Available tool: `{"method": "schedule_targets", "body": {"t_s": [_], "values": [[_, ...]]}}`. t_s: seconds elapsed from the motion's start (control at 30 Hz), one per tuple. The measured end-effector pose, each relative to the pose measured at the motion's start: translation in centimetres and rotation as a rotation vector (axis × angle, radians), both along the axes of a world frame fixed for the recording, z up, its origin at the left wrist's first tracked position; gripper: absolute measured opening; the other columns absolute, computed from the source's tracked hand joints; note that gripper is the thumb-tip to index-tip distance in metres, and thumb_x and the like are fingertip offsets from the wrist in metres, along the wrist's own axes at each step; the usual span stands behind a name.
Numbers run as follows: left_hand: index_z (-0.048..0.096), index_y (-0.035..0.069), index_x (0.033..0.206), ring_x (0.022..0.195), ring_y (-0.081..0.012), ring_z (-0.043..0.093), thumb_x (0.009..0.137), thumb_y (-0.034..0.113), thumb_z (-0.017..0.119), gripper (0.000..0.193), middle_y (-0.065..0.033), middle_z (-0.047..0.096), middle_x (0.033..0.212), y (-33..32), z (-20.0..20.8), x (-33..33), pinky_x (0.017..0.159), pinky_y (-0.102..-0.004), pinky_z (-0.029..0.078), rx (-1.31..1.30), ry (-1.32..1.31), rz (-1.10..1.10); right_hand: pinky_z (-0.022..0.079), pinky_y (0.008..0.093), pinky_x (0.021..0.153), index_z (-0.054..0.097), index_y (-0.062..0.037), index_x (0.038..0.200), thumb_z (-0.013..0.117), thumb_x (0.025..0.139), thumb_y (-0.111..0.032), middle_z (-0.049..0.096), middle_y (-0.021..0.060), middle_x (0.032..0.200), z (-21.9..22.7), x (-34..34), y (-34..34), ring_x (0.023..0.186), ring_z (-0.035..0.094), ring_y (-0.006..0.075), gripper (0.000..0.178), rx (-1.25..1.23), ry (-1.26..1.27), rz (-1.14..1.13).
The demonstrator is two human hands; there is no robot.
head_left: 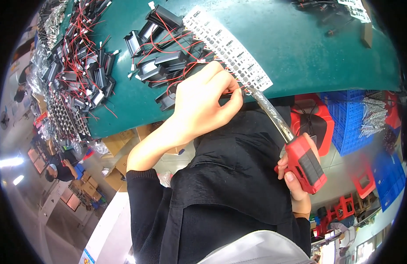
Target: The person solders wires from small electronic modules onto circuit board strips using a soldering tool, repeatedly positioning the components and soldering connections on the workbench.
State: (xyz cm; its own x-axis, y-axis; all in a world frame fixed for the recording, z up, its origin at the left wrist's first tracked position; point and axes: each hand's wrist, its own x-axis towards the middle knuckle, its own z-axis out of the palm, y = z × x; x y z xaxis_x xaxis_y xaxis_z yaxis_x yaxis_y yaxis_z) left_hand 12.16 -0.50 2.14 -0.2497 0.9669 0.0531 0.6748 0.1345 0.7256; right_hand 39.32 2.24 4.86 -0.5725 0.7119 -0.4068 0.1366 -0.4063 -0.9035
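A red-and-black soldering gun point(304, 165) is gripped in my right hand point(295, 180), its long metal barrel slanting up and left. The barrel's tip is at the near corner of a white circuit board panel point(229, 48), which lies on the green table. My left hand point(208, 97) is closed in a pinch on a thin red wire point(227, 92) beside that same corner. Several black battery holders point(168, 59) with red wires lie along the panel's left edge, some partly behind my left hand. The exact contact at the tip is too small to make out.
A tangled heap of black holders and red wires point(84, 66) covers the table's left end, with a stack of strips point(65, 114) next to it. More parts point(322, 9) lie at the far right. Right of my lap stand a red stool point(324, 119) and blue crate point(342, 138).
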Motion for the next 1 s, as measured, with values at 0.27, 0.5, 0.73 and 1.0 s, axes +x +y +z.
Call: {"method": "schedule_targets", "body": {"t_s": [0.27, 0.5, 0.73, 1.0], "values": [[0.06, 0.003, 0.073, 0.054, -0.01, 0.052, 0.071, 0.0, 0.07, 0.01, -0.0025, 0.052, 0.069, -0.3, -0.5, -0.2, 0.048, -0.0216, 0.044, 0.004, 0.074, -0.035, 0.053, 0.0301, 0.067, 0.029, 0.0084, 0.139, 0.067, 0.077, -0.016, 0.064, 0.0152, 0.087, 1.1, -0.3, -0.3, 0.072, 0.063, 0.0206, 0.077, -0.068, 0.025, -0.037], [0.06, 0.002, 0.073, 0.055, -0.0115, 0.054, 0.071, 0.0, 0.069, 0.01, -0.0035, 0.051, 0.068, -0.2, -0.5, -0.3, 0.048, -0.0227, 0.046, 0.016, 0.082, -0.038, 0.052, 0.03, 0.066, 0.025, 0.0068, 0.141, 0.069, 0.077, -0.012, 0.062, 0.0176, 0.09, 1.3, -0.2, -0.2, 0.073, 0.062, 0.0224, 0.079, -0.159, 0.094, -0.143], [0.059, 0.002, 0.072, 0.054, -0.012, 0.054, 0.071, 0.0, 0.07, 0.01, -0.0038, 0.051, 0.068, -0.2, -0.3, -0.1, 0.048, -0.0229, 0.046, 0.018, 0.088, -0.042, 0.051, 0.0282, 0.066, 0.029, 0.0071, 0.139, 0.069, 0.078, -0.015, 0.063, 0.0149, 0.085, 1.1, -0.1, -0.1, 0.068, 0.062, 0.0179, 0.077, -0.168, 0.028, -0.081], [0.059, 0.003, 0.071, 0.054, -0.0125, 0.054, 0.071, 0.001, 0.07, 0.011, -0.0037, 0.052, 0.067, -0.4, -0.4, 0.1, 0.049, -0.0232, 0.046, 0.027, 0.11, -0.043, 0.05, 0.0283, 0.066, 0.028, 0.0068, 0.14, 0.068, 0.077, -0.017, 0.063, 0.0139, 0.086, 1.5, -0.3, -0.3, 0.067, 0.061, 0.0175, 0.078, -0.113, 0.01, -0.07]]}}
